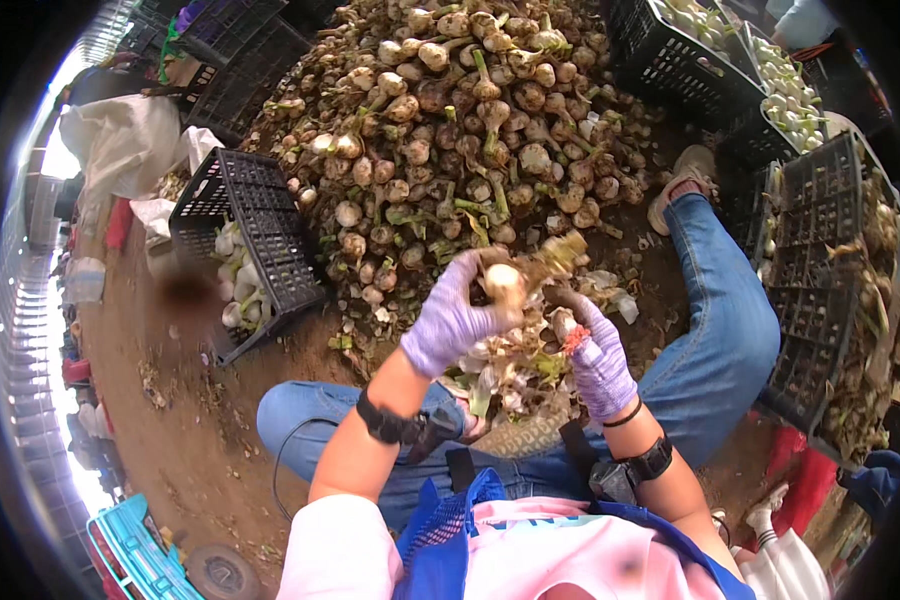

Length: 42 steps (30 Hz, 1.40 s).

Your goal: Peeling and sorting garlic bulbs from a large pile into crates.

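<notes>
My left hand, in a purple glove, grips a garlic bulb whose pale surface faces up. A loose brownish strip of husk sticks out from the bulb toward the right and is smeared by motion. My right hand, gloved alike, is closed just right of and below the bulb. Something whitish with a red part shows at its thumb, but I cannot make out what it is. Under both hands lies a heap of husks and trimmings. Beyond them rises a large pile of unpeeled garlic bulbs.
At left, a tilted black crate contains whitish garlic. More black crates with garlic stand at the upper right, and a crate of husks at right. My bent legs flank the heap. A turquoise case lies lower left.
</notes>
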Each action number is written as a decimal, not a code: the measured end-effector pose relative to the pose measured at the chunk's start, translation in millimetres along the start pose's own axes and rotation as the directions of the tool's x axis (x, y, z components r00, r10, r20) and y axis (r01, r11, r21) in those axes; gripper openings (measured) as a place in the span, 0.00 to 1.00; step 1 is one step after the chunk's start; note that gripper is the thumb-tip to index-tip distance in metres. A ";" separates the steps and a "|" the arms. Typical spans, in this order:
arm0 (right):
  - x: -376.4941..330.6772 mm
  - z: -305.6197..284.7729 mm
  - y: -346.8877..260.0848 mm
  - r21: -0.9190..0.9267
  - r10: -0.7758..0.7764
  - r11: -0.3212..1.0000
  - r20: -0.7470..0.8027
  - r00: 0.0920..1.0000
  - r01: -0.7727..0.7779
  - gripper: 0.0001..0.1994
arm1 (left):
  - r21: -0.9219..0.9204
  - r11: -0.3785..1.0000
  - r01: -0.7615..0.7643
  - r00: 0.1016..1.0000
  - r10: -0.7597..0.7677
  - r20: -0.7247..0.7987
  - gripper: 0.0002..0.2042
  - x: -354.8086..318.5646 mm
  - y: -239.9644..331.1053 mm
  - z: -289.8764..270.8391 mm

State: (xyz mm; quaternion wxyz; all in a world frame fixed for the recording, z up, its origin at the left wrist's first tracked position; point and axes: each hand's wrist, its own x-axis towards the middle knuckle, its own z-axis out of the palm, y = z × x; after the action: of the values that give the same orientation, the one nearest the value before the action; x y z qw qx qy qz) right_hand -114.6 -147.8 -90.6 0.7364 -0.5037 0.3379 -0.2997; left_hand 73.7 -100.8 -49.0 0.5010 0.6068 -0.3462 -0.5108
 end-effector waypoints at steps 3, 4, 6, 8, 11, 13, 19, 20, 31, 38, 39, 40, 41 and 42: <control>-19.7 20.1 -20.3 0.317 0.052 0.947 -0.001 0.999 -0.049 0.26 | 0.463 0.827 -0.319 0.933 0.359 0.001 0.33 -49.1 19.7 11.9; -24.8 22.6 -19.4 0.392 0.003 0.920 0.043 0.999 -0.020 0.27 | 0.549 0.747 -0.376 0.898 0.439 0.017 0.33 -62.4 24.5 14.0; -34.1 27.3 -25.4 0.461 -0.064 0.887 0.087 0.994 0.016 0.28 | 0.629 0.646 -0.432 0.849 0.527 0.042 0.33 -81.0 35.5 18.9; -43.9 30.7 -38.7 0.385 0.004 0.922 0.078 0.997 -0.033 0.29 | 0.652 0.567 -0.503 0.782 0.619 0.065 0.33 -94.0 40.3 25.2; -53.3 27.9 -40.8 0.378 0.010 0.925 0.053 0.999 -0.030 0.23 | 0.607 0.571 -0.553 0.753 0.654 0.072 0.33 -108.4 42.1 27.7; -61.7 34.7 -68.3 0.261 -0.050 0.965 0.116 0.992 0.018 0.16 | 0.619 0.551 -0.560 0.744 0.664 0.082 0.32 -115.2 44.7 27.8; -70.6 34.4 -79.6 0.248 -0.068 0.968 0.149 0.986 0.030 0.12 | 0.472 0.670 -0.572 0.758 0.653 -0.009 0.33 -124.9 32.0 30.7; -68.8 30.7 -78.1 0.217 -0.030 0.976 0.188 0.982 -0.012 0.12 | 0.132 0.867 -0.481 0.865 0.494 -0.090 0.32 -126.6 28.7 36.3; -63.6 0.2 -59.0 0.258 -0.166 0.961 0.243 0.956 0.101 0.18 | -0.365 0.929 0.056 0.998 -0.062 -0.004 0.34 -108.8 28.4 47.3; -69.2 24.0 -53.9 0.682 0.249 0.633 0.271 0.930 -0.368 0.06 | -0.649 0.760 -0.034 0.999 0.039 -0.008 0.19 -119.8 17.4 47.7; -75.6 34.6 -80.8 0.659 0.304 0.659 0.207 0.930 -0.362 0.07 | -0.718 0.696 -0.019 1.000 0.009 -0.018 0.19 -121.5 17.4 51.4; -79.6 35.7 -84.6 0.663 0.308 0.668 0.165 0.937 -0.337 0.07 | -0.740 0.672 -0.020 1.000 0.003 -0.025 0.20 -120.9 16.8 53.6; -82.6 37.5 -84.6 0.673 0.317 0.666 0.136 0.939 -0.322 0.07 | -0.757 0.653 -0.022 0.999 -0.014 -0.042 0.21 -123.5 21.7 54.9; -81.1 37.3 -82.0 0.671 0.322 0.661 0.150 0.935 -0.336 0.07 | -0.755 0.654 -0.031 0.998 -0.019 -0.057 0.21 -125.4 27.1 58.0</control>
State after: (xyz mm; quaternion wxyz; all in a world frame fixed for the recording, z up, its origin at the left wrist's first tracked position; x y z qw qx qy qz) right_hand -141.1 -89.9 12.5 0.9146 -0.1281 0.2813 -0.2607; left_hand -9.8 -5.7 12.7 0.7196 0.3573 -0.0896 -0.5887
